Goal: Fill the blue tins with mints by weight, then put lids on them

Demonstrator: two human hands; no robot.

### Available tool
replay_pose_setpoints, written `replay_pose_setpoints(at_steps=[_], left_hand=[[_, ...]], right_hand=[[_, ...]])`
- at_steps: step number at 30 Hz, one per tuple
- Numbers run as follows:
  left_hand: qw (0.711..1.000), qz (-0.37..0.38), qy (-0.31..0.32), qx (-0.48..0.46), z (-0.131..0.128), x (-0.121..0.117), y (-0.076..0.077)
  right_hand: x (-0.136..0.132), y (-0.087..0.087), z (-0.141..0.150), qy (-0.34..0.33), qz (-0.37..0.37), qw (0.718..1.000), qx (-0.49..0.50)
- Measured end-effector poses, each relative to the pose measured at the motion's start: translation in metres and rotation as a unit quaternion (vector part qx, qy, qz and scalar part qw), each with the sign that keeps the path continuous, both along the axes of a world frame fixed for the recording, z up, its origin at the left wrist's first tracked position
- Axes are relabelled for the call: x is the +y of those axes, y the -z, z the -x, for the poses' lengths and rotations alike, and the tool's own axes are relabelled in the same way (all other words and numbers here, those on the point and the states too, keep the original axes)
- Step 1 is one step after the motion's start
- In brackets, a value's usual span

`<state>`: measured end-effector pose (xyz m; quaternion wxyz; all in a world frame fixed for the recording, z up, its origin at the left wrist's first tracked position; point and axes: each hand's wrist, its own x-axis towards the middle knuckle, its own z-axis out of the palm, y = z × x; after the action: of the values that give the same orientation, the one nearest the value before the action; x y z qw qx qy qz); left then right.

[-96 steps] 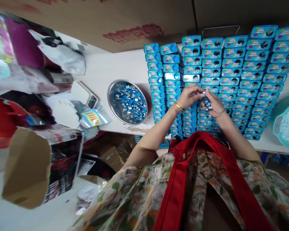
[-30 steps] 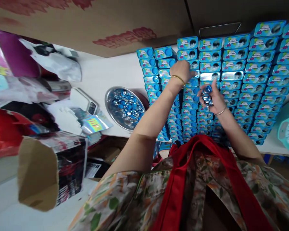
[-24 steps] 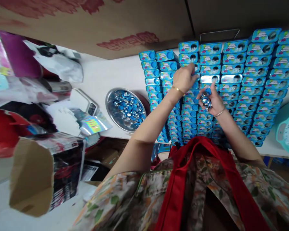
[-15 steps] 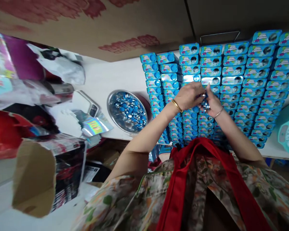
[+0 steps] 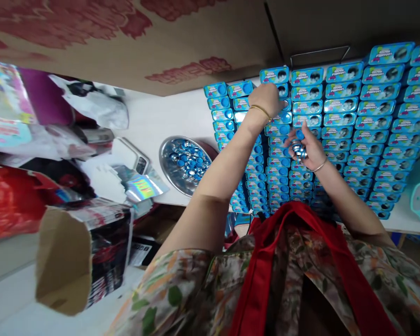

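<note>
My right hand (image 5: 311,150) is half curled, palm up, around several small round blue-and-silver tins (image 5: 298,150) above the rows. My left hand (image 5: 266,101), with a gold bangle at the wrist, bends over the upper part of a column of blue printed boxes (image 5: 279,155). Its fingers are curled and mostly hidden, so what they pinch cannot be made out. Blue round pieces fill the windows of boxes in the left columns. Farther right, the boxes (image 5: 376,108) show dark or clear round windows.
Left of the rows, a metal bowl (image 5: 164,165) holds many small blue-and-silver tins. Beyond it are a white scale (image 5: 129,154) and a torn-open carton (image 5: 65,261). Large cardboard (image 5: 196,42) stands behind; a turquoise basket (image 5: 418,196) is at the right.
My left hand has left my right palm and moved up and left over the boxes. My right hand has stayed nearly in place, its tins now more visible.
</note>
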<state>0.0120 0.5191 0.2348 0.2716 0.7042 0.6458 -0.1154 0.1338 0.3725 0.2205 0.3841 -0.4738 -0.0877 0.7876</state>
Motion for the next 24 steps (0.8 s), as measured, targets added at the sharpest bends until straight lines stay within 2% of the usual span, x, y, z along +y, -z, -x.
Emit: replay_pose_setpoints(at_steps=[4,8,10,13,15,16,18,21,24], left_hand=[[1.000,0.008,-0.001,0.021,-0.001,0.009,0.009],[0.997,-0.012,-0.020,-0.074,0.008,0.001,0.020],[0.985,-0.033,0.017,-0.170,0.013,-0.014,0.017],[0.941,-0.031,0.113,-0.319,0.019,-0.045,0.008],[0.920,-0.018,0.150,-0.361,0.021,-0.060,0.006],[0.920,-0.018,0.147,-0.364,0.021,-0.063,0.007],[0.932,-0.039,0.099,-0.347,0.021,-0.057,0.014],[0.959,-0.087,-0.013,-0.271,0.021,-0.026,0.022],[0.983,-0.079,-0.072,-0.149,0.016,0.007,0.017]], right_hand=[[0.003,-0.002,0.003,0.002,0.005,1.000,-0.001],[0.006,-0.006,0.003,-0.002,0.019,1.000,-0.004],[0.007,-0.007,0.001,0.000,0.029,1.000,-0.009],[0.010,-0.007,0.001,0.004,0.043,0.999,-0.019],[0.012,-0.006,0.003,0.006,0.047,0.999,-0.021],[0.013,-0.005,0.003,0.009,0.046,0.999,-0.016],[0.016,-0.003,0.003,0.020,0.034,0.999,0.007],[0.016,0.001,0.000,0.055,0.011,0.997,0.052],[0.013,0.003,-0.004,0.085,0.000,0.994,0.071]])
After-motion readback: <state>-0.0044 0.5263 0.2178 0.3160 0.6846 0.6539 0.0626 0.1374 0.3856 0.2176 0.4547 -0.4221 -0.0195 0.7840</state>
